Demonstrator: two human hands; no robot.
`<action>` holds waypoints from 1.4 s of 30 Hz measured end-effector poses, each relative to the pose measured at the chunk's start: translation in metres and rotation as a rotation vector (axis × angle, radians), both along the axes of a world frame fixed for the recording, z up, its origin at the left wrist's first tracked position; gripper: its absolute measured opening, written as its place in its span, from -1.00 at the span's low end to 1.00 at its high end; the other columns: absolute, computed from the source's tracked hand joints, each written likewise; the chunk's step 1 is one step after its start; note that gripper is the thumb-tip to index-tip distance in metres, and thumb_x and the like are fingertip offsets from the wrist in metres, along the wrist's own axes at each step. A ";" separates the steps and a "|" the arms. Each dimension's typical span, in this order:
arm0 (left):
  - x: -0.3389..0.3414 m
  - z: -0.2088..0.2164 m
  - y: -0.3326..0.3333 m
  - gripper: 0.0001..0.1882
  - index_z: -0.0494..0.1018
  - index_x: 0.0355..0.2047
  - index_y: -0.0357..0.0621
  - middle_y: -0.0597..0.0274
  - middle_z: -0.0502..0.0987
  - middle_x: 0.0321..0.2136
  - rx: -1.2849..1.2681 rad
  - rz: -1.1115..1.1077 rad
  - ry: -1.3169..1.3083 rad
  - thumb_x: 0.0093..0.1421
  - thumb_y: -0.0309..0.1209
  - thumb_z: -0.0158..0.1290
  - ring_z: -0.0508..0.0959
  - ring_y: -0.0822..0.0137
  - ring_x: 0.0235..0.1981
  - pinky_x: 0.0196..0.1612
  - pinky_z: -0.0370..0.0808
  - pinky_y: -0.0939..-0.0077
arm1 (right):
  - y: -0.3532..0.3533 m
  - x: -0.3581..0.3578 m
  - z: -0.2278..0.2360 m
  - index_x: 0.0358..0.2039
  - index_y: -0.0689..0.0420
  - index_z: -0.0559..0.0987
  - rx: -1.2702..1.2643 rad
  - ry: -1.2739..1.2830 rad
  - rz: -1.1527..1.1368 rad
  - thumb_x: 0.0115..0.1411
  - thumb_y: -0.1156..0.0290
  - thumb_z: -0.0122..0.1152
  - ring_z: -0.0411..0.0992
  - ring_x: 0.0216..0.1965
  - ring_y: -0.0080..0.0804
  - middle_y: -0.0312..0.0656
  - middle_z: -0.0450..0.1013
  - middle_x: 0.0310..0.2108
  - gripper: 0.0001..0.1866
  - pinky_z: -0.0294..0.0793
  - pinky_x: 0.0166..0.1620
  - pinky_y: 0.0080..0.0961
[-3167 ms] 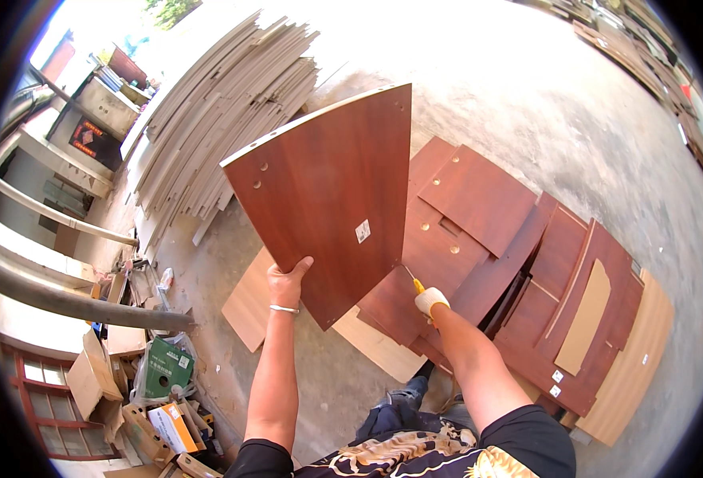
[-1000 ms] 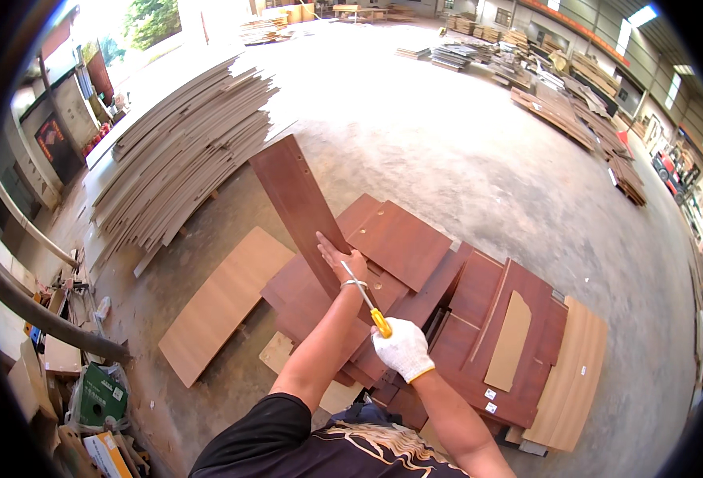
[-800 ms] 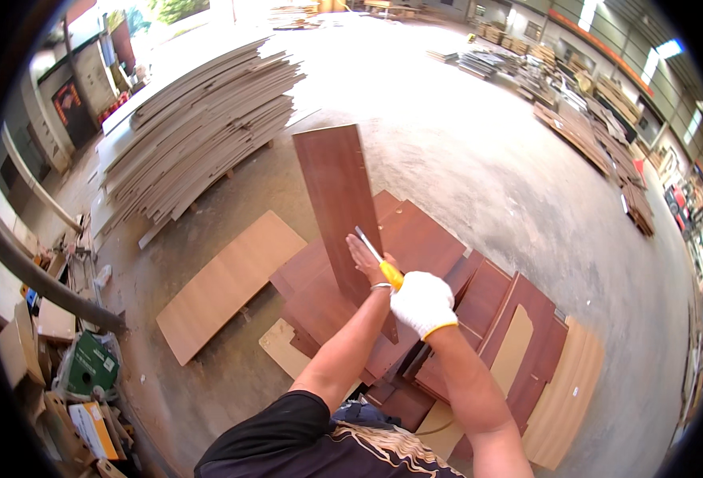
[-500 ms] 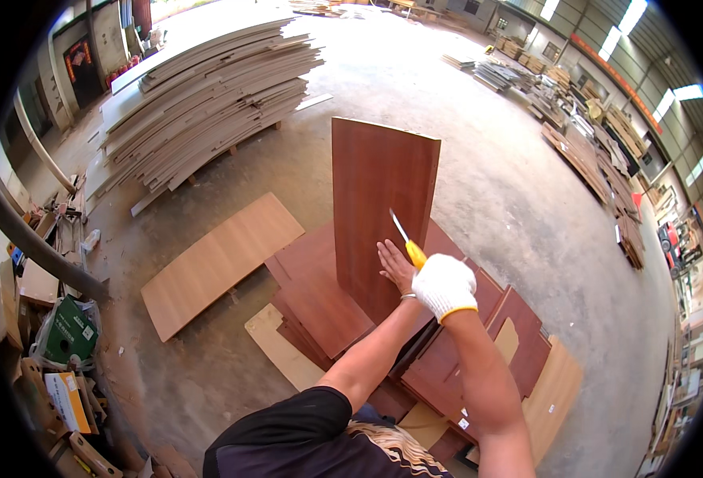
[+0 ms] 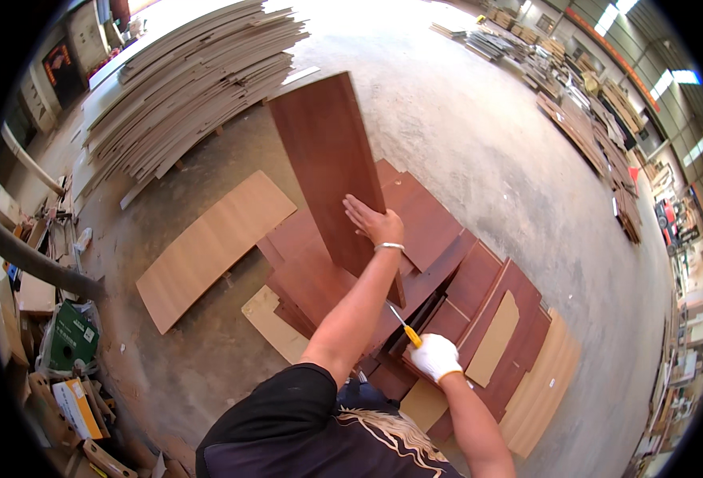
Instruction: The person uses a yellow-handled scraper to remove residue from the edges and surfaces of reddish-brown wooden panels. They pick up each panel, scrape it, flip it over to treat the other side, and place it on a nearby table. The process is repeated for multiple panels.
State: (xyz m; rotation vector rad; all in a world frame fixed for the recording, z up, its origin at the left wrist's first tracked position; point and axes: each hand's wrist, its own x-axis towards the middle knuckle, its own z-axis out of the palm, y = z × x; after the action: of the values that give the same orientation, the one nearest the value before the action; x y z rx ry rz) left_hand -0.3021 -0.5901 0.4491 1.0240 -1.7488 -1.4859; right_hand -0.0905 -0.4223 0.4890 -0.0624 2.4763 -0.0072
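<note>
A tall reddish-brown wooden board [image 5: 320,135] stands on edge, tilted to the left, on a pile of similar boards [image 5: 308,275]. My bare left hand [image 5: 374,219], with a bracelet at its wrist, lies against the board's face, fingers stretched out. Lower and to the right, my right hand [image 5: 435,356], in a white knit glove, is wrapped round a screwdriver [image 5: 412,335] with a yellow handle. Its metal shaft points up and left toward the board's lower corner; I cannot tell whether the tip touches it.
A light-brown panel [image 5: 216,247] lies left of the pile, another light panel [image 5: 539,390] at its right. Beyond stands a high stack of pale sheets [image 5: 188,95]. A curved pipe [image 5: 41,259] and a green package [image 5: 72,334] are at the left. More boards [image 5: 575,135] line the far right.
The upright board has swung left and tilted, my left hand still flat on it. My right hand has come down with the screwdriver, away from my left hand.
</note>
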 end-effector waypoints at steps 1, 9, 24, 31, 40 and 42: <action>-0.003 0.002 -0.011 -0.03 -0.20 0.46 -0.15 -0.08 -0.15 0.46 0.006 0.024 -0.011 0.11 -0.57 0.07 -0.12 -0.17 0.47 0.36 -0.09 -0.42 | -0.012 -0.001 -0.018 -0.19 0.09 0.69 0.021 -0.007 -0.073 0.22 0.00 0.10 0.60 -0.13 0.01 0.06 0.61 -0.21 -0.56 0.58 -0.07 -0.11; 0.008 0.020 -0.069 -0.11 -0.24 0.38 -0.50 -0.39 -0.11 0.39 0.054 0.177 -0.011 0.12 -0.59 -0.02 -0.07 -0.19 0.44 0.48 -0.11 0.09 | -0.029 0.007 -0.070 -0.25 0.06 0.69 -0.178 0.326 -0.163 0.24 0.01 0.09 0.61 -0.27 0.05 0.04 0.62 -0.35 -0.60 0.59 -0.16 -0.09; -0.012 0.011 -0.121 -0.10 -0.27 0.39 -0.47 -0.42 -0.14 0.39 0.081 0.305 -0.107 0.15 -0.54 -0.02 -0.05 -0.22 0.43 0.46 -0.01 0.01 | -0.044 -0.028 -0.145 -0.21 0.07 0.67 -0.307 0.163 -0.370 0.25 0.03 0.05 0.56 -0.12 0.09 0.06 0.60 -0.21 -0.59 0.55 -0.04 -0.08; -0.010 0.002 -0.116 -0.12 -0.25 0.35 -0.58 -0.49 -0.12 0.36 0.015 0.274 0.016 0.10 -0.60 -0.05 -0.04 -0.27 0.41 0.46 -0.07 0.01 | -0.067 -0.054 -0.173 -0.22 0.15 0.67 -0.330 0.039 -0.397 0.24 0.04 0.05 0.57 -0.13 0.09 0.10 0.60 -0.23 -0.56 0.54 -0.05 -0.08; -0.014 -0.018 -0.110 -0.09 -0.26 0.37 -0.56 -0.50 -0.17 0.38 -0.106 0.279 0.017 0.09 -0.57 -0.02 -0.08 -0.29 0.42 0.45 -0.12 -0.04 | -0.121 -0.074 -0.132 -0.21 0.08 0.68 -0.519 0.033 -0.164 0.21 -0.03 0.10 0.56 -0.15 0.10 0.06 0.60 -0.25 -0.56 0.53 -0.07 -0.07; -0.017 -0.018 -0.101 -0.08 -0.26 0.38 -0.54 -0.48 -0.18 0.39 -0.147 0.287 -0.026 0.11 -0.54 -0.01 -0.06 -0.30 0.42 0.44 -0.12 -0.06 | -0.128 -0.067 -0.111 -0.26 -0.01 0.66 -0.660 0.221 -0.143 0.22 -0.05 0.08 0.53 -0.19 0.14 0.05 0.59 -0.29 -0.60 0.52 -0.10 -0.05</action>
State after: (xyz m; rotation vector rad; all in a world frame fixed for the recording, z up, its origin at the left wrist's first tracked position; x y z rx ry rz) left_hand -0.3193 -0.6913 0.4309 1.1647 -1.6227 -1.1545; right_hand -0.1573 -0.5504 0.3778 -0.1728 2.5833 -0.9197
